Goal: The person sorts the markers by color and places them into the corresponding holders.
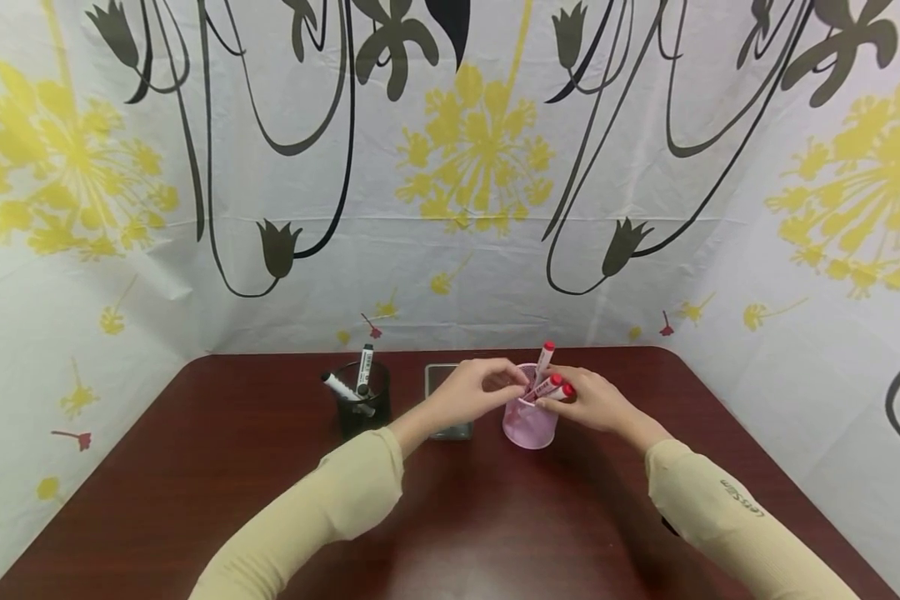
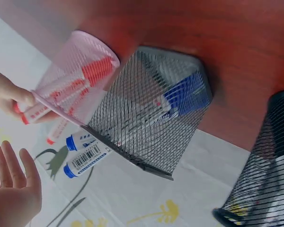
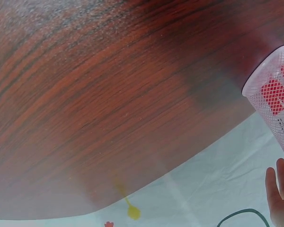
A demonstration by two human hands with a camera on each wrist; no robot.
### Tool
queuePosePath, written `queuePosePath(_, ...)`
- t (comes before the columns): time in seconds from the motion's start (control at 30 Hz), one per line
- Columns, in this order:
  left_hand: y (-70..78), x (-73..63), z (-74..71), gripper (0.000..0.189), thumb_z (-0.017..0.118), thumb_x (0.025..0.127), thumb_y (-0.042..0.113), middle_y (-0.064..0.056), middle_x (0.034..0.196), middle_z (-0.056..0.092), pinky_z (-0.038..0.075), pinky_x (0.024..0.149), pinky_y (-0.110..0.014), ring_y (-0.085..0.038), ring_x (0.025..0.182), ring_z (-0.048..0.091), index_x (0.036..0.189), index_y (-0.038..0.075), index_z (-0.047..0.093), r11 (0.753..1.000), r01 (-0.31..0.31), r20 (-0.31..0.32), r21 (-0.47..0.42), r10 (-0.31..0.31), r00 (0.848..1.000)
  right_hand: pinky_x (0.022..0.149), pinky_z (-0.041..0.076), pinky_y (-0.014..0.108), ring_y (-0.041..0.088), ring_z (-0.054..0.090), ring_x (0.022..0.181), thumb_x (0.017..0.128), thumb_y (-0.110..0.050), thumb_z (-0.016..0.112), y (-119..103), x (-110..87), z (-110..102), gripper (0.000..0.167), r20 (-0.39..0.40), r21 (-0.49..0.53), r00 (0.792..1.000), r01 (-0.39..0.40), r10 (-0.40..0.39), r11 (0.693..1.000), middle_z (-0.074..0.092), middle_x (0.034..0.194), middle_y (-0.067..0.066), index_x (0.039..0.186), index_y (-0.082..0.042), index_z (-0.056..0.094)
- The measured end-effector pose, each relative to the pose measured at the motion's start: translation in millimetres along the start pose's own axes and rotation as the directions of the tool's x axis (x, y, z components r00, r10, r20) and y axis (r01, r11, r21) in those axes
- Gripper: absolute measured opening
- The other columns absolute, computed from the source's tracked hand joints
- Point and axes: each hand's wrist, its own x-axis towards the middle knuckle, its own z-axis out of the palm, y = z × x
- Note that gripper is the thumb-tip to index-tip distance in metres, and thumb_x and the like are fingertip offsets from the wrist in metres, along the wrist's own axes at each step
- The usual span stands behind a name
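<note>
A pink mesh pen cup (image 1: 530,427) stands toward the back of the table with several red-capped markers (image 1: 543,362) leaning in it. My right hand (image 1: 596,402) is at its right rim, thumb in front and fingers behind, pinching a red-capped marker. In the right wrist view, two fingers of that hand (image 3: 283,189) stretch toward the rim. My left hand (image 1: 476,390) hovers at the cup's left side with its fingertips close to the markers. The left wrist view shows this hand (image 2: 14,184) with fingers extended and nothing in the palm.
Left of the pink cup stands a dark rectangular mesh holder (image 2: 132,118) with blue-capped markers (image 2: 87,161), partly behind my left hand. Farther left is a black mesh cup (image 1: 381,387) with black-capped markers (image 1: 365,368). A patterned cloth (image 1: 480,283) hangs behind the brown table (image 1: 495,533).
</note>
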Motion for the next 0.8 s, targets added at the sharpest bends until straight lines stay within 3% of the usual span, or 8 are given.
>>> queuePosePath(0.07, 11.5, -13.6, -5.0, 0.011, 0.06, 0.084, 0.009, -0.002, 0.086, 0.064, 0.045, 0.073, -0.021, -0.009, 0.079, 0.059, 0.093, 0.003, 0.063, 1.0, -0.015, 0.013, -0.005, 0.015, 1.0, 0.076, 0.044, 0.041, 0.022, 0.055, 0.09, 0.075, -0.046, 0.065, 0, -0.2, -1, 0.06, -0.003, -0.006, 1.0, -0.002, 0.002, 1.0, 0.059, 0.105, 0.008, 0.117, -0.005, 0.056)
queuePosePath(0.13, 11.1, -27.2, -8.0, 0.012, 0.059, 0.085, 0.009, -0.005, 0.088, 0.064, 0.045, 0.074, -0.022, -0.01, 0.08, 0.059, 0.094, 0.004, 0.063, 1.0, -0.017, 0.024, -0.015, 0.017, 1.0, 0.076, 0.044, 0.041, 0.022, 0.055, 0.09, 0.075, -0.046, 0.065, 1, -0.2, -1, 0.059, -0.005, -0.01, 1.0, -0.005, 0.005, 1.0, 0.059, 0.105, 0.008, 0.117, -0.005, 0.056)
queuePosePath(0.2, 7.5, -41.5, -11.1, 0.013, 0.059, 0.085, 0.01, -0.006, 0.09, 0.064, 0.045, 0.076, -0.023, -0.009, 0.082, 0.058, 0.095, 0.004, 0.063, 1.0, -0.003, 0.033, -0.011, 0.004, 0.999, 0.077, 0.044, 0.042, 0.024, 0.054, 0.092, 0.075, -0.045, 0.065, 1, -0.8, -2, 0.06, -0.005, -0.013, 1.0, -0.007, 0.007, 1.0, 0.059, 0.106, 0.009, 0.117, -0.004, 0.056)
queuePosePath(0.3, -13.0, -60.8, -13.8, 0.014, 0.06, 0.085, 0.015, 0.0, 0.092, 0.063, 0.045, 0.075, -0.022, -0.004, 0.083, 0.056, 0.097, 0.009, 0.063, 1.0, 0.025, 0.029, 0.011, -0.026, 0.999, 0.079, 0.043, 0.043, 0.025, 0.054, 0.095, 0.075, -0.045, 0.066, 1, -1.6, -4, 0.06, 0.0, -0.014, 1.0, -0.009, 0.009, 1.0, 0.058, 0.107, 0.01, 0.118, -0.005, 0.055)
queuePosePath(0.43, -19.3, -86.2, -27.8, 0.015, 0.061, 0.084, 0.012, 0.003, 0.092, 0.062, 0.046, 0.076, -0.029, -0.009, 0.084, 0.057, 0.099, 0.009, 0.062, 0.997, 0.052, 0.021, 0.056, -0.053, 0.998, 0.079, 0.043, 0.043, 0.025, 0.054, 0.095, 0.075, -0.044, 0.066, 2, -2.1, -6, 0.059, 0.01, -0.006, 1.0, -0.01, 0.01, 1.0, 0.058, 0.109, 0.01, 0.118, -0.005, 0.055)
queuePosePath(0.53, -21.2, -103.7, -43.3, 0.018, 0.061, 0.084, 0.015, 0.004, 0.096, 0.06, 0.045, 0.079, -0.033, -0.01, 0.09, 0.056, 0.102, 0.011, 0.061, 0.991, 0.032, 0.046, 0.13, -0.038, 0.998, 0.079, 0.043, 0.043, 0.024, 0.054, 0.095, 0.076, -0.044, 0.065, 2, -1.8, -7, 0.06, 0.019, 0.006, 1.0, -0.008, 0.008, 1.0, 0.058, 0.109, 0.01, 0.119, -0.004, 0.054)
queuePosePath(0.67, -19.7, -125.6, -66.9, 0.024, 0.06, 0.085, 0.024, 0.006, 0.105, 0.056, 0.041, 0.084, -0.031, -0.009, 0.101, 0.051, 0.107, 0.014, 0.059, 0.961, -0.002, 0.076, 0.276, -0.02, 0.997, 0.079, 0.043, 0.042, 0.022, 0.054, 0.093, 0.075, -0.045, 0.065, 2, -1.9, -7, 0.06, 0.026, 0.024, 1.0, 0.004, -0.004, 1.0, 0.058, 0.109, 0.01, 0.118, -0.004, 0.054)
queuePosePath(0.8, -18.1, -143.5, -87.1, 0.033, 0.062, 0.083, 0.027, 0.005, 0.112, 0.053, 0.039, 0.087, -0.034, -0.011, 0.106, 0.047, 0.112, 0.012, 0.057, 0.927, 0.033, 0.018, 0.375, -0.043, 0.999, 0.076, 0.044, 0.038, 0.018, 0.054, 0.088, 0.075, -0.044, 0.066, 4, -2.6, -11, 0.058, 0.01, 0.025, 1.0, -0.004, 0.004, 1.0, 0.058, 0.103, 0.005, 0.117, -0.006, 0.054)
